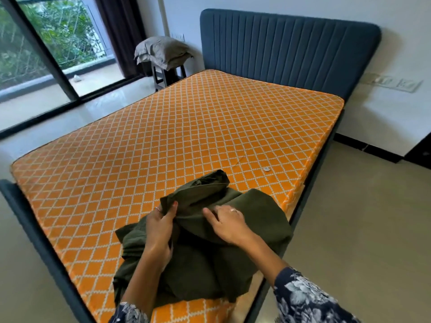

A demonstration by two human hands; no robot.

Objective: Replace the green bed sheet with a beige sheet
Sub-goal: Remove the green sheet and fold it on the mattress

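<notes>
green sheet (210, 241) already off, bunched in a loose heap at near corner of bare orange mattress (186, 127). roughly halfway by the look of it: stripping done, bundling or folding in hand. beige sheet nowhere in view, so fetching, spreading and tucking all left.

left hand (161, 229) clamped on a fold at heap's left edge, fingers curled round cloth, thumb on top. right hand (227, 223) flat on top of heap, fingers straight and spread, pressing not gripping. hands apart, cloth ridge between.

no real containers. closest thing: dark stool (168, 74) by the window (46, 43), carrying stacked grey pillows (162, 51); count unclear, looks like two. mattress carrying only the heap plus a small pale round thing (266, 169) just beyond it, too small to name. blue headboard (289, 47) against far wall, nothing on it.
</notes>
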